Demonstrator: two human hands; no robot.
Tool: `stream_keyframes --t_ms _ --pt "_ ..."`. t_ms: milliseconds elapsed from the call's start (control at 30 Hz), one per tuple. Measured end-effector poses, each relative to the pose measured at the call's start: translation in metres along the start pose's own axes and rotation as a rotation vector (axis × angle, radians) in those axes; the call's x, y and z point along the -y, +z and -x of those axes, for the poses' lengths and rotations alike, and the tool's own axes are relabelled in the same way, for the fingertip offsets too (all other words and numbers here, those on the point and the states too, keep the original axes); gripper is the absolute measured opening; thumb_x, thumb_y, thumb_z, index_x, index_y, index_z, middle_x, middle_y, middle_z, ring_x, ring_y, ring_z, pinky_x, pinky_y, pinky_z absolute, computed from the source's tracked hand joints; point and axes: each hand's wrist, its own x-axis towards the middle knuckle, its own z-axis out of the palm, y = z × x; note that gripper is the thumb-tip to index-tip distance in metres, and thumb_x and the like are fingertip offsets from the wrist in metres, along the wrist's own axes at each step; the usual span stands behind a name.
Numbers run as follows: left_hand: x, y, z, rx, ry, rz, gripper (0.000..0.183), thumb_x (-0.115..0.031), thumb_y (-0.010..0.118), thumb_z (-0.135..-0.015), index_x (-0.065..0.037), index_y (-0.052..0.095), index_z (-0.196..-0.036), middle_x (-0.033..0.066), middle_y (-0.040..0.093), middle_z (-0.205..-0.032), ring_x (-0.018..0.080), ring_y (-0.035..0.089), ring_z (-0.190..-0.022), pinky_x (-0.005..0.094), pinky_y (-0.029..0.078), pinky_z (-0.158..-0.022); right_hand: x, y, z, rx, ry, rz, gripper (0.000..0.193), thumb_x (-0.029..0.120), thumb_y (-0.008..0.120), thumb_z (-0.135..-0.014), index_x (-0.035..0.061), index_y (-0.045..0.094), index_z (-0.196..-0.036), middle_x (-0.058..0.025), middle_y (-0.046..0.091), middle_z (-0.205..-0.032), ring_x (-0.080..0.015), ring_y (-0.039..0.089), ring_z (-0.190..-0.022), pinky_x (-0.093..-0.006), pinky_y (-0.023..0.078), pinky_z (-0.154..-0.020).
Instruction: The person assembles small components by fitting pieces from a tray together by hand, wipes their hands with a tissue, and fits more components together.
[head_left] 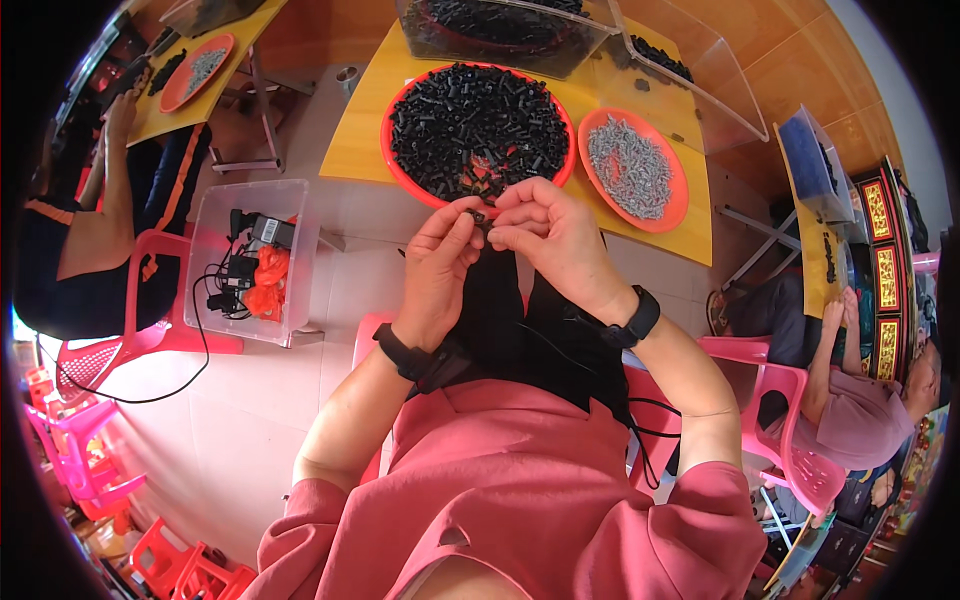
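At the far left, another person's arm [100, 235] rests by a second yellow surface carrying an orange plate [196, 71], and a clear plastic bin [252, 262] of cables and orange scraps sits on the floor. Nearer the middle, the left hand [436, 268] has its fingers pinched shut on a small black part [480, 216], held just below the rim of the red tray [477, 131]; the right hand [548, 236] meets it there, fingertips closed on the same piece. Judging by the tray, heaped with black parts, much of the pile remains to be handled; how many are finished cannot be told. Further right lies an orange plate of grey screws [632, 167] on the yellow surface [365, 140], then a seated person on a pink chair [800, 420]. Nothing blocks the hands' reach to either dish.
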Motion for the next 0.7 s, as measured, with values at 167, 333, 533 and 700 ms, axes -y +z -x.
stream_keyframes --t_ms 167,333,533,700 --pt "0.001 0.002 0.001 -0.020 0.045 -0.095 0.024 -0.012 0.059 -0.094 -0.004 0.063 -0.115 -0.0027 0.061 -0.082 0.0035 0.053 -0.072 0.0170 0.041 -0.064 0.000 -0.001 0.001 -0.006 -0.027 0.013 0.025 -0.001 0.066 -0.082 -0.0026 0.055 -0.104 -0.0106 0.068 -0.087 -0.0134 0.068 -0.081 -0.0242 0.054 -0.071" --pt "0.000 0.006 0.003 -0.030 0.122 -0.178 0.022 -0.011 0.058 -0.094 -0.004 0.065 -0.114 -0.0037 0.059 -0.079 0.0033 0.050 -0.069 0.0170 0.040 -0.063 0.006 0.001 0.001 -0.002 -0.031 0.090 0.026 -0.001 0.066 -0.082 -0.0024 0.053 -0.105 -0.0115 0.067 -0.085 -0.0138 0.068 -0.081 -0.0246 0.054 -0.071" --pt "0.000 0.009 0.006 -0.048 0.161 -0.240 0.022 -0.009 0.059 -0.093 -0.003 0.065 -0.114 -0.0046 0.058 -0.078 0.0030 0.047 -0.069 0.0172 0.039 -0.063 0.012 0.003 0.004 -0.004 -0.048 0.115 0.041 -0.002 0.067 -0.080 0.0005 0.046 -0.115 -0.0100 0.067 -0.082 -0.0138 0.067 -0.076 -0.0253 0.052 -0.068" --pt "0.001 0.010 0.008 -0.029 0.215 -0.316 0.021 -0.006 0.059 -0.092 -0.002 0.066 -0.112 -0.0042 0.058 -0.080 0.0032 0.050 -0.071 0.0176 0.041 -0.065 0.014 0.003 0.006 -0.013 -0.060 0.170 0.049 -0.004 0.066 -0.078 0.0024 0.040 -0.119 -0.0110 0.066 -0.078 -0.0164 0.066 -0.073 -0.0281 0.052 -0.066"
